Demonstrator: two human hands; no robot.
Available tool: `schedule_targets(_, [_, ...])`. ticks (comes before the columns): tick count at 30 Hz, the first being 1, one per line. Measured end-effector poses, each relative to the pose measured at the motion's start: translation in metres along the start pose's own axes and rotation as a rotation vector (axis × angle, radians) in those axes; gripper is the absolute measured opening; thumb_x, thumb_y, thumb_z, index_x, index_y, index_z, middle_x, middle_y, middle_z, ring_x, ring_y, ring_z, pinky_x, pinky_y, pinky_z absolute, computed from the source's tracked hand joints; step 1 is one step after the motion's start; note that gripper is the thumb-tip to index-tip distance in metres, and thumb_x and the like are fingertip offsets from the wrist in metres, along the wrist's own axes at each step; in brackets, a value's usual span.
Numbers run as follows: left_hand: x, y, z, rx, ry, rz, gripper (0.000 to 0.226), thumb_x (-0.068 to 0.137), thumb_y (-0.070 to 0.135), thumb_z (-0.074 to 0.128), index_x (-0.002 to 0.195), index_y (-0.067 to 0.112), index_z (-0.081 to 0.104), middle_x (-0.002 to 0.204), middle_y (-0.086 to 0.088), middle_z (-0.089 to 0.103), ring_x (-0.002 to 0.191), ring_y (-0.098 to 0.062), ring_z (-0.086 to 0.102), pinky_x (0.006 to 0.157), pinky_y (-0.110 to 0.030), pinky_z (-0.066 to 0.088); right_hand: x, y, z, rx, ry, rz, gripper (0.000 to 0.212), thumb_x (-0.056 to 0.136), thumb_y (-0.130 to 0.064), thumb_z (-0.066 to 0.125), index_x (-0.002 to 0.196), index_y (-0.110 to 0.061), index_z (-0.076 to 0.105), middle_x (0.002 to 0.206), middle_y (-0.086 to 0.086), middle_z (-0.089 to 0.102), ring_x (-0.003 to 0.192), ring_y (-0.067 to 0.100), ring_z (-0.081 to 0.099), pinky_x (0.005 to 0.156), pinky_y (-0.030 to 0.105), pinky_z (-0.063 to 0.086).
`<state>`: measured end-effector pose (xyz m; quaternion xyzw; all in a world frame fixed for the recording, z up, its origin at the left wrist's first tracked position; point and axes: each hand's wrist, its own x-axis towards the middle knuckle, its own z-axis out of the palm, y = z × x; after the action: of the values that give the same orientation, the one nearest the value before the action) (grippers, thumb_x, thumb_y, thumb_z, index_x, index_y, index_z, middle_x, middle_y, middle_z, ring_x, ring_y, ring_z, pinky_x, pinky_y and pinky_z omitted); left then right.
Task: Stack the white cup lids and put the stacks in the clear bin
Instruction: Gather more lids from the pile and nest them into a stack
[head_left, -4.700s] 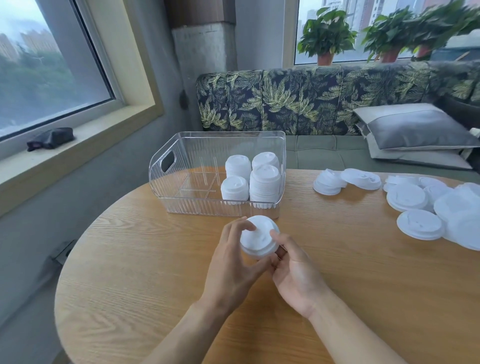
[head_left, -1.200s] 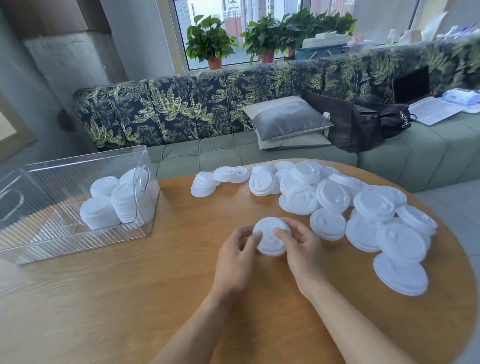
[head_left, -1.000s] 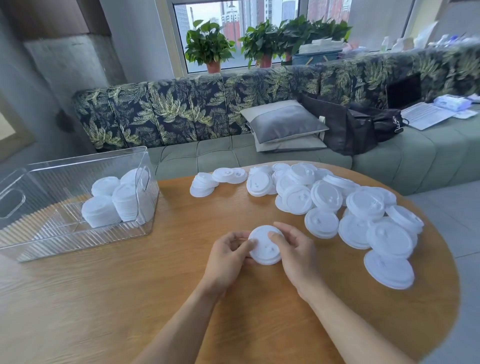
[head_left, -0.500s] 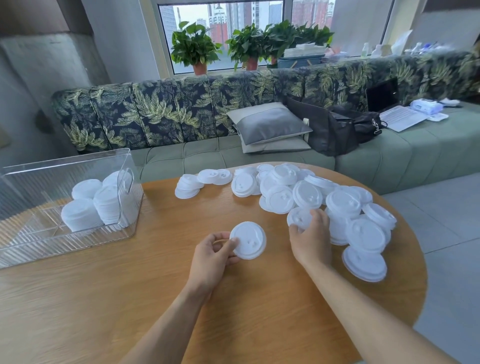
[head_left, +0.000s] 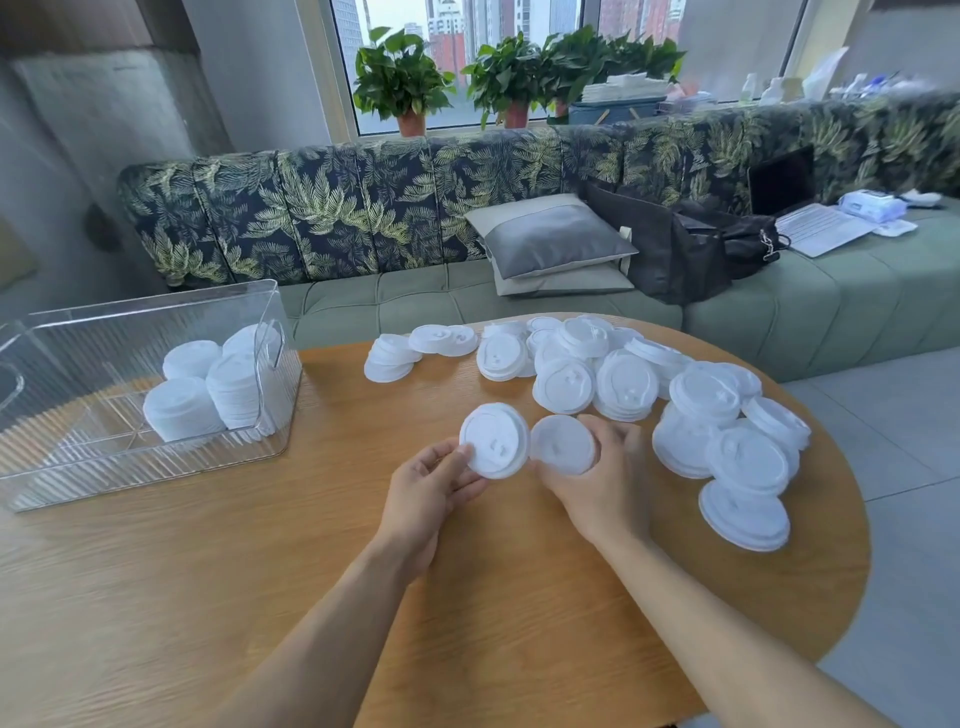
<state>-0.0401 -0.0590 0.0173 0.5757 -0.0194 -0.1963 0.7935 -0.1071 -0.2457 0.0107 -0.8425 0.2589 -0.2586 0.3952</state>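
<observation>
In the head view, the left hand (head_left: 431, 483) pinched a round white plastic cup lid (head_left: 493, 441) by its near-left rim. The thumb lay on the face and the lid was tilted up toward the camera. Whether more lids sat nested behind it could not be told. The right hand (head_left: 597, 483) held a second round white lid (head_left: 563, 444) just to the right, fingers curled round its far-right edge. The two rims were almost touching above the oval wooden table (head_left: 363, 597).

The likeliest slip looked like a bad nest. Both lids were held only at their edges and at different tilts, so one could seat crooked on the other and spring off, or a thin rim could buckle under the pinch. A one-sided grip also meant a lid could pivot out and drop onto the table.

The loose heap of white lids (head_left: 717, 415) lay just to the right of the right hand, overlapping and reaching close to the table's right edge. A careless wrist or forearm could probably nudge some off onto the floor.

The clear ribbed plastic bin (head_left: 156, 299) stood well apart at the far left, with the white lid stacks (head_left: 218, 389) crowded into its right end. A tall new stack carried that far might lean and spill, or knock against those already inside.
</observation>
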Motion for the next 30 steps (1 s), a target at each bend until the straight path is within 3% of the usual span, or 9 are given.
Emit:
schedule_targets(3, [-0.002, 0.005, -0.010, -0.101, -0.010, -0.022, 0.029, 0.097, 0.017, 0.070, 0.123, 0.005, 0.066, 0.118, -0.016, 0.076, 0.103, -0.024, 0.076, 0.093, -0.035, 0.060, -0.007, -0.008, 0.010, 0.104, -0.062, -0.079, 0.076, 0.063, -0.040, 0.097, 0.131, -0.034, 0.063, 0.124, -0.007, 0.046, 0.119, 0.013, 0.045, 0.098, 0.027, 0.041])
schedule_targets(7, [-0.005, 0.011, -0.031, -0.162, 0.004, -0.026, 0.035, 0.091, 0.020, 0.073, 0.123, 0.009, 0.066, 0.120, -0.014, 0.076, 0.110, -0.027, 0.074, 0.100, -0.040, 0.056, -0.015, -0.023, 0.025, 0.402, -0.326, 0.028, 0.082, 0.069, -0.024, 0.095, 0.137, -0.044, 0.054, 0.136, -0.010, 0.056, 0.126, 0.011, 0.056, 0.109, 0.040, 0.049])
schedule_targets(10, [-0.006, 0.017, -0.048, -0.174, 0.029, -0.021, 0.029, 0.098, 0.017, 0.068, 0.125, 0.007, 0.066, 0.120, -0.012, 0.076, 0.113, -0.027, 0.073, 0.101, -0.041, 0.056, -0.024, -0.035, 0.040, 0.469, -0.446, 0.044, 0.086, 0.069, -0.017, 0.093, 0.138, -0.046, 0.051, 0.136, -0.014, 0.057, 0.126, 0.009, 0.056, 0.110, 0.040, 0.049])
schedule_targets(14, [-0.006, 0.024, -0.067, -0.165, 0.068, -0.007, 0.020, 0.100, 0.016, 0.066, 0.119, 0.008, 0.069, 0.111, -0.007, 0.077, 0.103, -0.021, 0.074, 0.093, -0.038, 0.058, -0.036, -0.046, 0.059, 0.558, -0.529, 0.148, 0.102, 0.053, -0.033, 0.094, 0.139, -0.046, 0.040, 0.132, -0.007, 0.060, 0.118, 0.007, 0.061, 0.103, 0.032, 0.052])
schedule_targets(16, [-0.007, 0.025, -0.073, -0.154, 0.079, -0.003, 0.021, 0.101, 0.017, 0.065, 0.120, 0.009, 0.069, 0.107, -0.005, 0.077, 0.099, -0.017, 0.072, 0.091, -0.037, 0.059, -0.038, -0.050, 0.066, 0.600, -0.533, 0.205, 0.109, 0.044, -0.041, 0.095, 0.138, -0.042, 0.040, 0.129, -0.002, 0.063, 0.115, 0.009, 0.064, 0.102, 0.034, 0.054])
schedule_targets(22, [-0.011, 0.021, -0.075, -0.150, 0.071, 0.010, 0.026, 0.103, 0.017, 0.061, 0.125, 0.004, 0.068, 0.108, -0.006, 0.077, 0.097, -0.014, 0.072, 0.089, -0.032, 0.061, -0.037, -0.053, 0.070, 0.721, -0.546, 0.262, 0.101, 0.044, -0.027, 0.099, 0.133, -0.031, 0.053, 0.113, 0.000, 0.077, 0.108, 0.015, 0.073, 0.100, 0.040, 0.057])
schedule_targets(27, [-0.014, 0.019, -0.076, -0.168, 0.054, 0.015, 0.028, 0.101, 0.016, 0.062, 0.124, 0.001, 0.068, 0.116, -0.011, 0.076, 0.107, -0.018, 0.073, 0.091, -0.030, 0.059, -0.035, -0.050, 0.067, 0.788, -0.570, 0.299, 0.085, 0.069, -0.005, 0.093, 0.138, -0.027, 0.047, 0.108, 0.002, 0.081, 0.110, 0.016, 0.074, 0.104, 0.037, 0.049])
schedule_targets(30, [-0.015, 0.018, -0.076, -0.179, 0.052, 0.021, 0.030, 0.102, 0.015, 0.061, 0.124, -0.005, 0.067, 0.120, -0.015, 0.076, 0.111, -0.020, 0.072, 0.097, -0.031, 0.058, -0.036, -0.049, 0.068, 0.848, -0.558, 0.300, 0.065, 0.082, -0.001, 0.083, 0.135, -0.024, 0.056, 0.103, 0.003, 0.081, 0.096, 0.011, 0.076, 0.093, 0.030, 0.053])
